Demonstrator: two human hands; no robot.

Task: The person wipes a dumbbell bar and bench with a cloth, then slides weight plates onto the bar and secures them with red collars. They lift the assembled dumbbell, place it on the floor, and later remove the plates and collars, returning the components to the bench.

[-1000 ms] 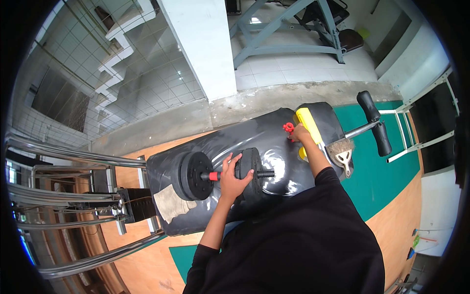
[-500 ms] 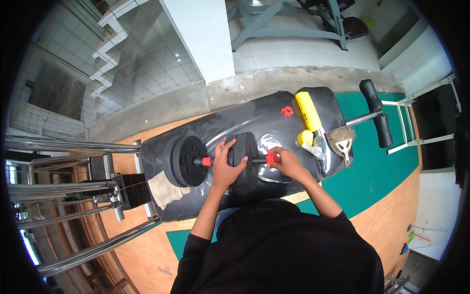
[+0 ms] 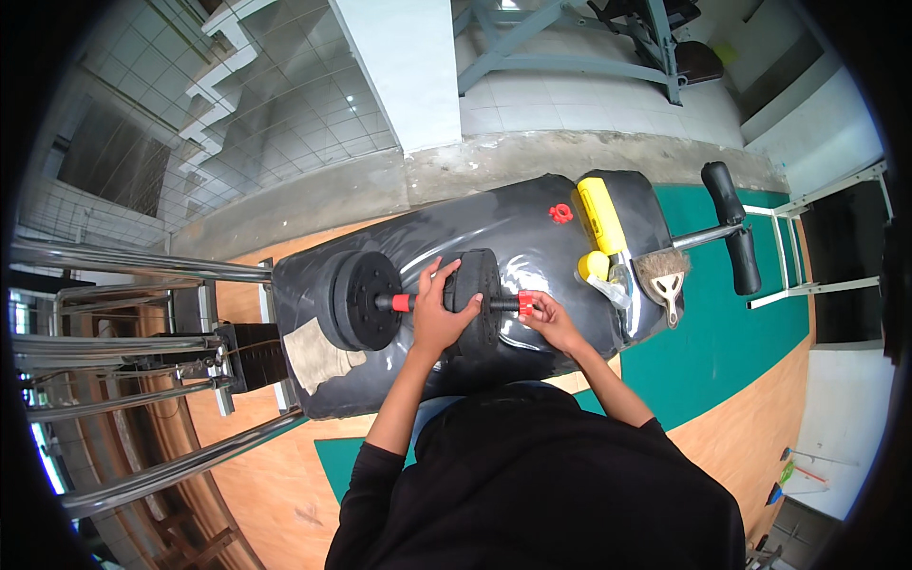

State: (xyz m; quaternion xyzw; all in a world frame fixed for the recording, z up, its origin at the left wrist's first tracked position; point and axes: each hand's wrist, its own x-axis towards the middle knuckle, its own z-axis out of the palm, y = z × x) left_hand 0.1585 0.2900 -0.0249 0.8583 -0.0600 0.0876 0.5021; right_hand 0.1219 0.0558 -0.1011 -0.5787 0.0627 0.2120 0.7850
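Your left hand [image 3: 435, 318] wraps the middle of a dumbbell bar [image 3: 418, 303] lying across a black padded bench [image 3: 532, 223], fingers curled shut around the bar and against the black weight plate [image 3: 475, 302] at its 3 o'clock side. Your right hand [image 3: 551, 323] sits at the bar's right end, fingertips pinched together on a red collar nut [image 3: 525, 302] threaded there, just at 3 o'clock of that plate. At 9 o'clock of your left hand a second red collar [image 3: 402, 303] butts against a stack of black plates [image 3: 361, 300] standing on edge on the bench.

A loose red nut [image 3: 560, 213] lies on the pad at about 1 o'clock of your right hand, well apart from the bar. Beyond it, toward 2 o'clock, a yellow tool [image 3: 602, 217] rests lengthwise, a small yellow round object [image 3: 595, 265] near its lower end, and a hand brush [image 3: 664, 274] just beside that at 3 o'clock. A worn patch [image 3: 313, 348] shows on the pad at 7 o'clock of the plate stack. Chrome rails [image 3: 133, 266] run along the left; a padded roller bar [image 3: 733, 226] juts from the bench's right end over green flooring [image 3: 722, 323].
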